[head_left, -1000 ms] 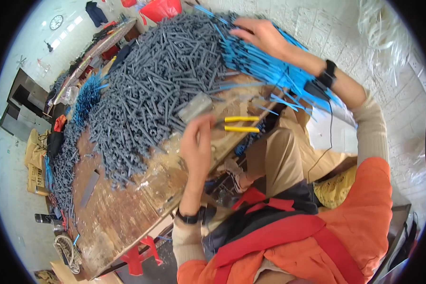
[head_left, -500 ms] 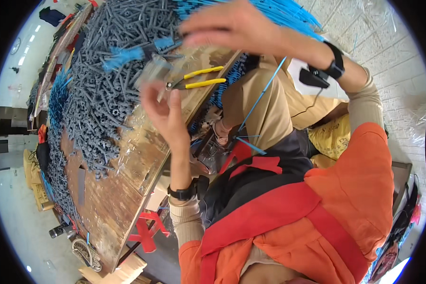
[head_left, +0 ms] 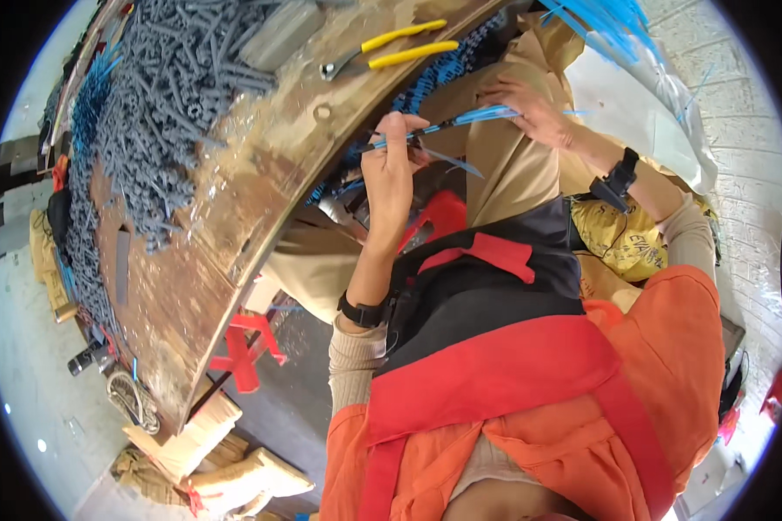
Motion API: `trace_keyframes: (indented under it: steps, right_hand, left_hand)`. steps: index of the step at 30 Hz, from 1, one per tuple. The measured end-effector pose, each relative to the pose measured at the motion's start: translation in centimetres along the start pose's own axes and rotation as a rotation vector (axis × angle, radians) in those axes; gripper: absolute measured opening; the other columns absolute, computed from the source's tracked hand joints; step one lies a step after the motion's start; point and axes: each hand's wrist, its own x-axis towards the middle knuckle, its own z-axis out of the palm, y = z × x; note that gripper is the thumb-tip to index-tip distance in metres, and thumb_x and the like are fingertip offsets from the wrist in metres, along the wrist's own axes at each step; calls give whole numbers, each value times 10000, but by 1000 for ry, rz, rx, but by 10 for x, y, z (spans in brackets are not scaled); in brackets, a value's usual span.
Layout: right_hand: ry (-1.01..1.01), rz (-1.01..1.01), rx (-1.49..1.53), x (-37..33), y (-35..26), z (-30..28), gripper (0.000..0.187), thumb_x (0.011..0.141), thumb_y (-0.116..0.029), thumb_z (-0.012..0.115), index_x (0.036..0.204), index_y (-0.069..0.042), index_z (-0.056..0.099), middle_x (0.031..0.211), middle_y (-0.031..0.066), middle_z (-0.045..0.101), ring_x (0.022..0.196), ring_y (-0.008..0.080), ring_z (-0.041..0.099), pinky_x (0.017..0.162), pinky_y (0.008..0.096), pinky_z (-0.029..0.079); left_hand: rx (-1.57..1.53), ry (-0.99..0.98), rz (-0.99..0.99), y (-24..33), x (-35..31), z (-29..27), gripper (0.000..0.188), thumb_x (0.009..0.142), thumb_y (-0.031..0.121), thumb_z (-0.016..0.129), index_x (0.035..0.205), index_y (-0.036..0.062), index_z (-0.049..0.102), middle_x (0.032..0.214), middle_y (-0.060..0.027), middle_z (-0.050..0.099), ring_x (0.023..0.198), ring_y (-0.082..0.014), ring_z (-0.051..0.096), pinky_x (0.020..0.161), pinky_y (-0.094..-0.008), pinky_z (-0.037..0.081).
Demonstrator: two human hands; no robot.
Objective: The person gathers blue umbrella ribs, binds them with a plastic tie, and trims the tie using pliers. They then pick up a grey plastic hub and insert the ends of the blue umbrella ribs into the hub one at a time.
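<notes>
In front of my lap, beside the table edge, my left hand [head_left: 389, 169] pinches a small bundle of thin blue plastic strips [head_left: 460, 118] with dark bits along it. My right hand [head_left: 534, 115] is closed round the same strips farther right, over my thigh. The strips lie nearly level between the two hands, and some tips stick out past the right hand. A loose blue end hangs down beside my left fingers. Pliers with yellow handles [head_left: 408, 57] lie on the table beyond my left hand, touched by neither.
Heaped on the wooden table [head_left: 182, 330] are many small grey plastic pieces [head_left: 161, 113], beside a greyish block [head_left: 282, 35]. More blue strips [head_left: 595, 22] are at the upper right. Under the table edge stands a red stool [head_left: 248, 352]. A yellow sack [head_left: 621, 239] sits right of my lap.
My right hand has come down from over the table to the strips above my thigh. My left hand has left the area by the pliers and closed on the strips. The view has shifted.
</notes>
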Motion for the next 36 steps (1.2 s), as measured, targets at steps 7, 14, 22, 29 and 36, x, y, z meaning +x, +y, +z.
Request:
trace_keyframes:
  steps: [7, 14, 22, 29, 36]
  right_hand:
    - [-339, 258, 48, 34, -100, -43, 402, 843, -88, 610, 1241, -89, 556, 1017, 116, 636, 965, 307, 603, 830, 402, 477]
    - [-927, 485, 1035, 87, -128, -36, 383, 909, -171, 559, 1270, -47, 521, 999, 119, 665, 814, 325, 647, 728, 361, 524]
    - [-1367, -333, -40, 89, -112, 189, 350, 871, -341, 591, 940, -22, 719, 969, 197, 693, 912, 355, 661, 789, 464, 518]
    - [-1355, -552, -74, 74, -96, 409, 317, 849, -329, 593, 967, -66, 725, 963, 193, 694, 917, 367, 658, 809, 502, 502]
    - [-283, 3, 380, 84, -121, 498, 409, 865, -347, 552, 1192, -114, 633, 1181, 184, 631, 1112, 363, 580, 959, 491, 441]
  left_hand:
    - [-389, 68, 298, 47, -51, -35, 201, 1012, 170, 489, 1111, 19, 578, 816, -42, 613, 675, -92, 556, 554, -222, 456]
    - [-825, 343, 257, 34, -134, -167, 326, 994, 186, 527, 1309, 101, 517, 824, 6, 588, 526, -43, 291, 432, -177, 243]
    - [162, 1119, 285, 166, -283, -268, 118, 970, 75, 507, 863, 27, 515, 649, 34, 295, 542, -64, 266, 519, -240, 261]
    - [100, 1165, 266, 209, -288, -258, 148, 975, 37, 477, 829, 51, 464, 627, 19, 221, 540, -55, 211, 492, -236, 223]
    - [72, 1394, 501, 103, -278, -320, 177, 944, 42, 504, 1120, 30, 510, 651, 29, 386, 521, -80, 325, 601, -219, 409]
